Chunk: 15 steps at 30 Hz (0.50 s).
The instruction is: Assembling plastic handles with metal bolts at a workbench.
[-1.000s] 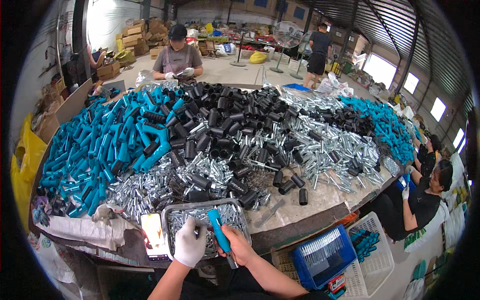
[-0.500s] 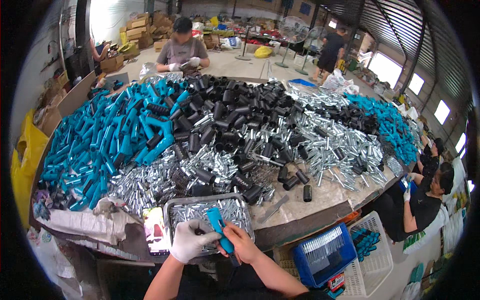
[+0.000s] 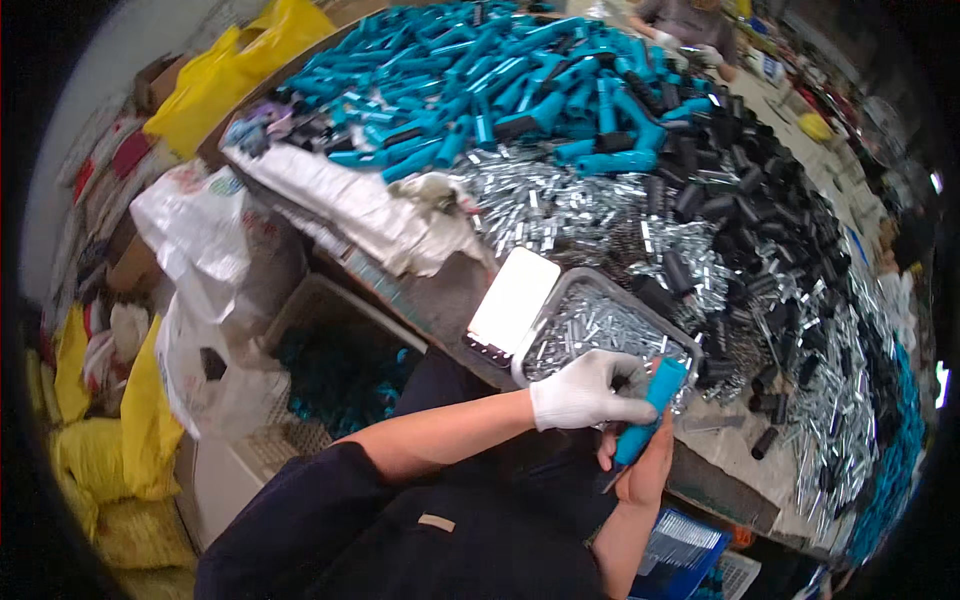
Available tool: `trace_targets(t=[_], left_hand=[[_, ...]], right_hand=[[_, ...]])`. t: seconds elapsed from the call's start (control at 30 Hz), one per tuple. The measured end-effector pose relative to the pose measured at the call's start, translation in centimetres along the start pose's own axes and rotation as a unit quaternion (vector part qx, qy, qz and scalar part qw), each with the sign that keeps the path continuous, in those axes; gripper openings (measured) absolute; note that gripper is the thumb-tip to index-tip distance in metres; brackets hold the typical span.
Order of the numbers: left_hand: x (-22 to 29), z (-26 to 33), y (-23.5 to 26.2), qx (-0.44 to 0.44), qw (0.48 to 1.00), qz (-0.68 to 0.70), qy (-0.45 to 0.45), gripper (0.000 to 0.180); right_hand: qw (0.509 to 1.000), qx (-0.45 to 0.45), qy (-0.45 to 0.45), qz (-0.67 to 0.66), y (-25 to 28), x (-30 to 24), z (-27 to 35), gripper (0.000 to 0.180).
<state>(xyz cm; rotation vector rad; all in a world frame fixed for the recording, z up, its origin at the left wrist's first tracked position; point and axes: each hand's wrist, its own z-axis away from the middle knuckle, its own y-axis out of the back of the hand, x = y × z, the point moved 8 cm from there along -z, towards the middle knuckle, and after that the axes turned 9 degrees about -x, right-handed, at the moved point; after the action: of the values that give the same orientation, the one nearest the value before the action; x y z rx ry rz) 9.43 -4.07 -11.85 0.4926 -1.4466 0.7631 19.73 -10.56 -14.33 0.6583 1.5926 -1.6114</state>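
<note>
A teal plastic handle stands tilted between my hands, over the front corner of a grey tray of small metal parts. My right hand, bare, grips its lower part from below. My left hand, in a white glove, is closed against the handle's left side, with finger and thumb tips at it. Whether something small also sits in the glove is hidden. A thin dark piece sticks out at the handle's lower end. Beside the tray lies a phone with a bright screen.
Teal handles, black sleeves and metal pins heap the table. A crate of teal parts and a white plastic bag stand left. A blue bin is below right. Across the table sits another person.
The view has swung left and down, bringing the crate and bags at the left into sight. Both hands remain at the teal handle, above the tray's front edge.
</note>
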Motion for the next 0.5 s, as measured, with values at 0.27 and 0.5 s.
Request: trace_targets(t=[0.27, 0.5], left_hand=[[2.5, 7.6, 4.8, 0.289, 0.849, -0.442, -0.034, 0.021], [-0.1, 10.3, 9.6, 0.398, 0.736, -0.542, 0.074, 0.027]], right_hand=[[0.98, 0.131, -0.018, 0.149, 4.4, -0.2, -0.5, 0.033], [0.99, 0.091, -0.03, 0.104, 2.5, 0.3, -2.1, 0.047]])
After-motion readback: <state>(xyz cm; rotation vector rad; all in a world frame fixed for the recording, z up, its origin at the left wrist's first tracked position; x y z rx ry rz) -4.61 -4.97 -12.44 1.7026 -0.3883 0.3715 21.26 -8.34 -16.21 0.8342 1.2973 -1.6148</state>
